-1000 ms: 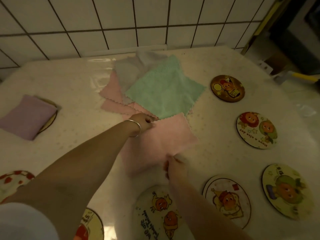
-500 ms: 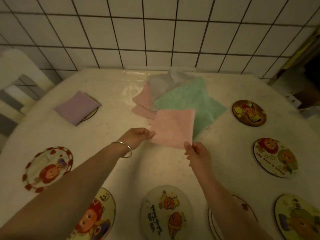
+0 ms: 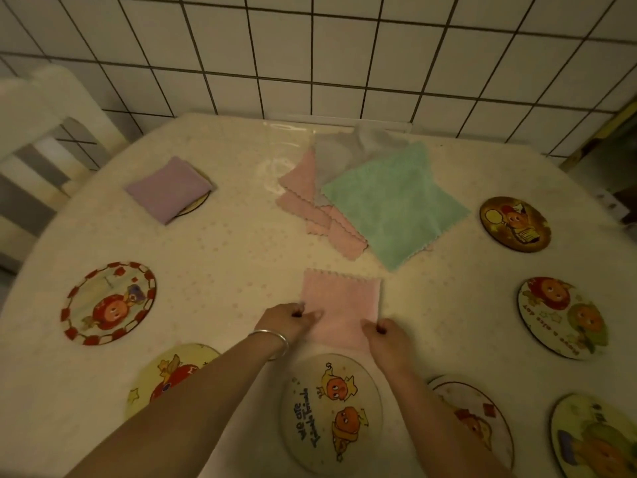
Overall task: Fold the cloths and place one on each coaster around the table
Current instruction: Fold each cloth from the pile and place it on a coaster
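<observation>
While the pink cloth is lying flat on the table, just beyond the near coaster, both hands are gripping its near edge. Left hand is pinching the left corner with curled fingers; right hand is pinching the right corner likewise. Unfolded cloth pile is sitting farther back. Folded purple cloth is resting on the far-left coaster.

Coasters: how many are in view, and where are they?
8. Far left under the purple cloth; left; near left behind the forearm; near centre; near right; bottom right corner; right; far right. More may lie out of frame.
</observation>
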